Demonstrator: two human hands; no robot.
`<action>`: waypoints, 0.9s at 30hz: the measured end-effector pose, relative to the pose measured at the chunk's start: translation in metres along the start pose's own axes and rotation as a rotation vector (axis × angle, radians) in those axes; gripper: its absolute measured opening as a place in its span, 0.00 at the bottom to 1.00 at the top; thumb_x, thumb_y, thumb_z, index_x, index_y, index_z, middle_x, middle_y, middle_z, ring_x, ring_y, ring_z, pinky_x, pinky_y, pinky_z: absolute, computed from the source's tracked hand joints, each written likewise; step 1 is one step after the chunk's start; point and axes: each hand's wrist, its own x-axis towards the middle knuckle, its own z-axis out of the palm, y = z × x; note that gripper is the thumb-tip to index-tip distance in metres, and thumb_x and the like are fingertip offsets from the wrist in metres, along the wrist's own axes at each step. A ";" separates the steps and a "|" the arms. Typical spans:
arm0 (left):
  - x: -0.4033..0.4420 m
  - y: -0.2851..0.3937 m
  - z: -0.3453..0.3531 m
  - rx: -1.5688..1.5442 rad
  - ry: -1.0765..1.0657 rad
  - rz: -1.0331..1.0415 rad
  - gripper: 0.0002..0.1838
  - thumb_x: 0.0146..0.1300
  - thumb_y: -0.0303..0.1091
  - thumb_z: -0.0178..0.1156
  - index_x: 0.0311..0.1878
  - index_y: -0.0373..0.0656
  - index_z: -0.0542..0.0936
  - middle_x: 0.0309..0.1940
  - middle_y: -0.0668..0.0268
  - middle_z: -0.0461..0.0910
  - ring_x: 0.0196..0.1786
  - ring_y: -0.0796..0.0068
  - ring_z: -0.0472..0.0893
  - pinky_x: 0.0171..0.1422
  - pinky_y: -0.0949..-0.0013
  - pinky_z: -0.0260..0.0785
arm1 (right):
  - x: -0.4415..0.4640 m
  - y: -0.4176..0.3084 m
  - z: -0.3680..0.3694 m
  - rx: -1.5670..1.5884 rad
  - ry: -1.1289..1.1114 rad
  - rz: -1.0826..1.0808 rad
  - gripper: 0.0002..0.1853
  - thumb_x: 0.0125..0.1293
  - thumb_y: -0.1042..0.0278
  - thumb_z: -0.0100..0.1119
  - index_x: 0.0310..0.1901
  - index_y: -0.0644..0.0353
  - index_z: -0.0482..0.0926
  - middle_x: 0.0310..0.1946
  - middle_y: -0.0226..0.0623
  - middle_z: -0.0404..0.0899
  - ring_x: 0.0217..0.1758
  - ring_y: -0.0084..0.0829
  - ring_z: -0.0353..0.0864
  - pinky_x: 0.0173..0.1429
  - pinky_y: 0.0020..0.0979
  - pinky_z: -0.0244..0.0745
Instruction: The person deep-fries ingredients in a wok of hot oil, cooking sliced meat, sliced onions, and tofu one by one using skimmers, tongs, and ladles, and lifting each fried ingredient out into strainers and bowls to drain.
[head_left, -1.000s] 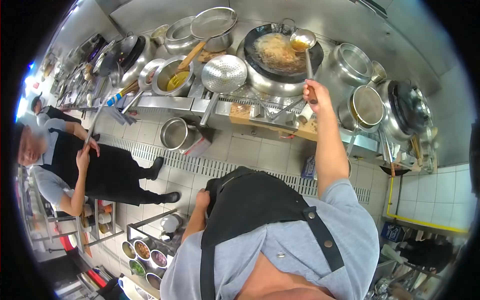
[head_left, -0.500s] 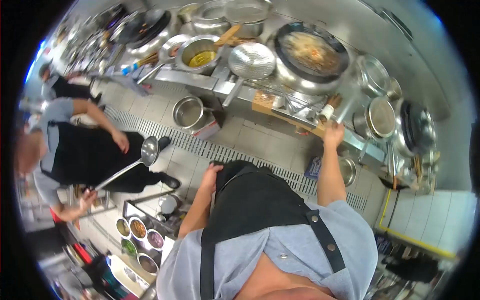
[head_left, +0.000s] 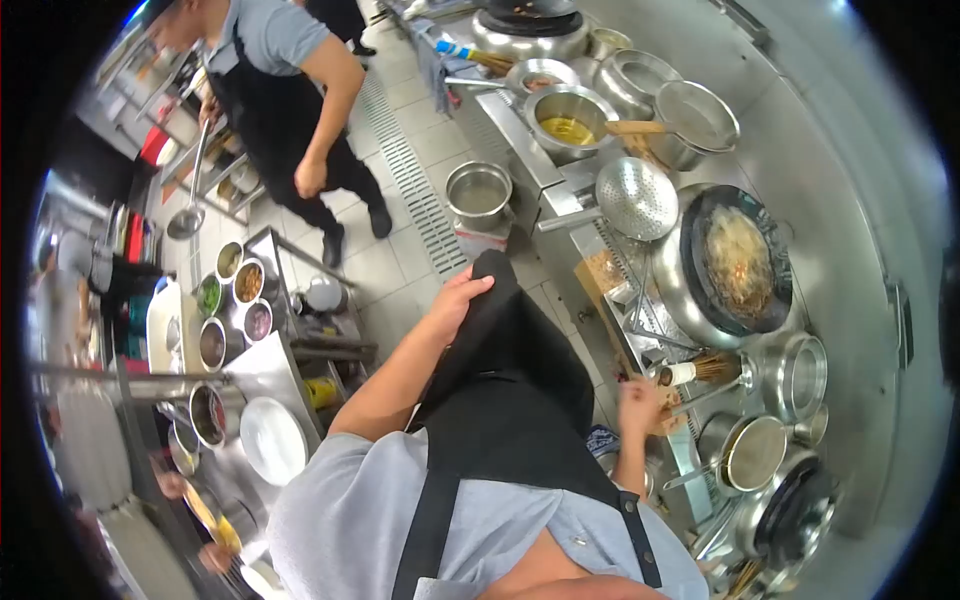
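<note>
My left hand (head_left: 462,302) is at the side of my black apron (head_left: 490,415), its fingers curled against the cloth edge. My right hand (head_left: 640,405), blurred by motion, is closed at the stove's front edge, around the end of a thin metal handle (head_left: 705,397). The handle's far end lies among the pots, so the kind of utensil is unclear. Just above it lies a bamboo brush (head_left: 710,369) with a white-wrapped grip. Farther up, a black wok (head_left: 695,270) on the burner holds bubbling, frothy food (head_left: 740,262).
A perforated strainer (head_left: 637,198) and a pot of yellow oil (head_left: 570,118) stand on the stove. A pot (head_left: 478,195) sits low by the floor drain (head_left: 410,170). At left, a co-worker (head_left: 275,100) holds a ladle (head_left: 187,222) near a counter (head_left: 268,368) with ingredient containers (head_left: 248,282).
My view has turned left, bringing the left counter further in. The co-worker appears higher in view, ladle lowered. My right hand stays by the stove edge; my left stays at the apron.
</note>
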 end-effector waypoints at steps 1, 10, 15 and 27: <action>-0.011 -0.003 0.007 0.050 -0.048 -0.061 0.18 0.72 0.34 0.61 0.63 0.40 0.78 0.50 0.63 0.85 0.51 0.77 0.83 0.57 0.70 0.77 | -0.008 -0.042 0.011 0.106 -0.356 -0.020 0.17 0.66 0.61 0.68 0.49 0.65 0.85 0.43 0.44 0.88 0.43 0.30 0.86 0.49 0.31 0.79; -0.084 -0.032 0.095 1.609 -0.430 -0.098 0.38 0.66 0.71 0.55 0.54 0.40 0.85 0.48 0.46 0.84 0.54 0.43 0.81 0.60 0.52 0.72 | -0.025 -0.175 0.111 -0.059 -1.211 -0.865 0.23 0.68 0.53 0.64 0.57 0.62 0.81 0.53 0.48 0.84 0.56 0.38 0.83 0.61 0.38 0.75; -0.122 -0.060 0.033 1.345 -0.196 0.028 0.39 0.67 0.72 0.53 0.49 0.39 0.84 0.45 0.45 0.84 0.51 0.42 0.82 0.57 0.48 0.72 | -0.042 -0.185 0.103 -0.121 -1.363 -0.840 0.24 0.69 0.53 0.64 0.58 0.62 0.81 0.53 0.48 0.84 0.56 0.38 0.82 0.61 0.39 0.75; -0.245 -0.059 -0.023 1.177 0.285 0.194 0.29 0.76 0.58 0.47 0.46 0.40 0.85 0.40 0.46 0.84 0.47 0.43 0.82 0.55 0.50 0.73 | -0.150 -0.224 0.146 -0.207 -1.496 -0.986 0.24 0.70 0.51 0.62 0.58 0.62 0.81 0.55 0.49 0.83 0.58 0.40 0.81 0.62 0.40 0.74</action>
